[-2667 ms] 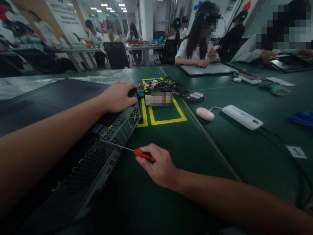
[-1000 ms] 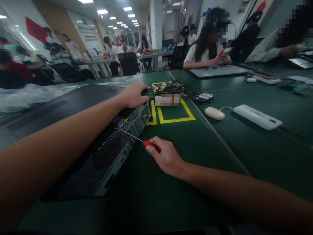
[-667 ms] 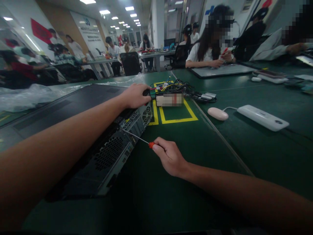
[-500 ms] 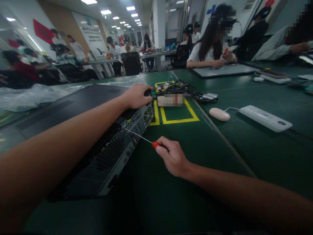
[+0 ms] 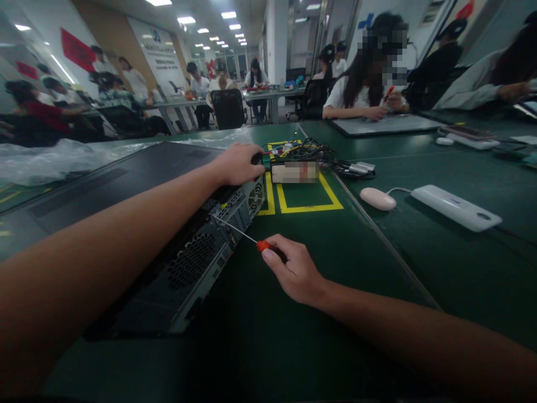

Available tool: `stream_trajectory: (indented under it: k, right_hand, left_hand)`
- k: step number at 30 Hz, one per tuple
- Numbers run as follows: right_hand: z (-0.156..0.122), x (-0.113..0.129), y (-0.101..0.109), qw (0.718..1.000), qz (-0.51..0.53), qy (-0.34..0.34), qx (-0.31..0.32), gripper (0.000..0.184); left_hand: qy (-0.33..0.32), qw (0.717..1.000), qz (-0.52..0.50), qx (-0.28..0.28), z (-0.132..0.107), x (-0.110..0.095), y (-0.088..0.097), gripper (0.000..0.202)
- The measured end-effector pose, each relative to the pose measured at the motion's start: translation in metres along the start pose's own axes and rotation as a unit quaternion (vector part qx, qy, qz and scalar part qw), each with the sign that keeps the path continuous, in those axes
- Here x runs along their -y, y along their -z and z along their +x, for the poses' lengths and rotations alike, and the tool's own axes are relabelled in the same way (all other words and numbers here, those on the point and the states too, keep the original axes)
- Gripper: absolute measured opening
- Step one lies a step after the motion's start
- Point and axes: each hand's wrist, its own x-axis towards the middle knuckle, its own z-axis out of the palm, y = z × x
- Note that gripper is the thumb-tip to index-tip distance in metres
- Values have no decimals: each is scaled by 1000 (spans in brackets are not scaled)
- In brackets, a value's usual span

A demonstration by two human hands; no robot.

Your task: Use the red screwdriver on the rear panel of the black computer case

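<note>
A black desktop computer case (image 5: 159,170) lies on its side on the green table, its rear panel with vents and ports turned to the right. My left hand (image 5: 240,163) grips the far rear edge of the case, fingers curled over it and partly hidden. In my right hand (image 5: 296,270) is a screwdriver (image 5: 263,245) with a red handle, most of it covered by the closed fingers. Its thin metal shaft slants up and left to the rear panel near the upper edge; the exact contact of the tip is hard to make out.
Beyond the case lie tangled cables (image 5: 312,150) and a phone-like object (image 5: 295,172) beside yellow tape squares (image 5: 311,210). To the right are a pinkish mouse-shaped device (image 5: 378,198) and a white power bank-like box (image 5: 456,208). Clear plastic wrap (image 5: 50,162) sits behind. Several people work further back.
The camera view has shifted slightly. My right hand and the screwdriver have moved a little left toward the case, while my left hand keeps its hold on the edge.
</note>
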Motion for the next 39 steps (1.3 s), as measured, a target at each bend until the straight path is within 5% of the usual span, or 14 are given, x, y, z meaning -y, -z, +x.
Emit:
stream_trajectory:
  k: [21,39]
  right_hand:
    - [-1,2,3,1000,-13,-10,15,20]
    - [-2,-6,0,998,-26,-3,-63,16]
  left_hand:
    - [8,1000,-6,3,0,-1,1,66]
    - [9,1000,-14,-2,-1,3,0,65]
